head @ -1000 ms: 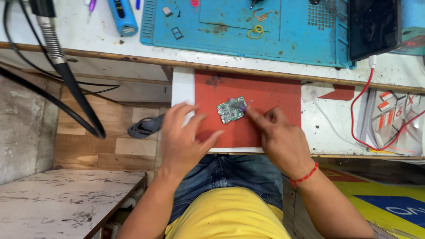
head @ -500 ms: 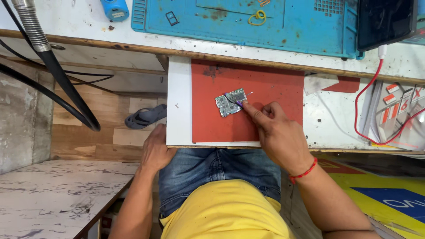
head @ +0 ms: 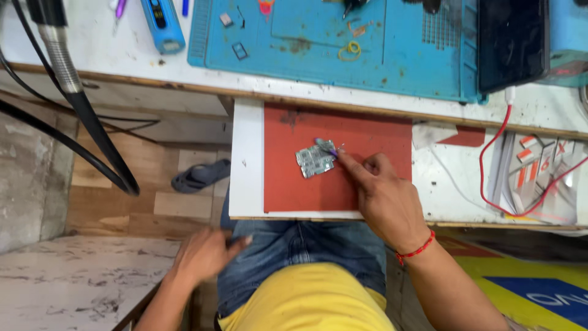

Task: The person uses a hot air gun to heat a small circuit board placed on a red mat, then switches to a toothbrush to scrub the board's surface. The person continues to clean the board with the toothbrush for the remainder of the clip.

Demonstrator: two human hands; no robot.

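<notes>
Two hands are being seen over a white worktop point(head: 248, 153) carrying a red mat point(head: 367, 141). The left hand point(head: 205, 254), lowered from the mat since a second ago, is being held loosely open beside the denim lap, so the circuit board point(head: 314, 162) is being left to the right hand point(head: 383, 196), which is pinching a slim tool; its tip is hardly being made out.

red mat point(head: 367, 132) under right hand point(head: 383, 199) | silver-green circuit board point(head: 313, 162) at fingertip | blue jeans point(head: 306, 251) by left hand point(head: 205, 254)
</notes>
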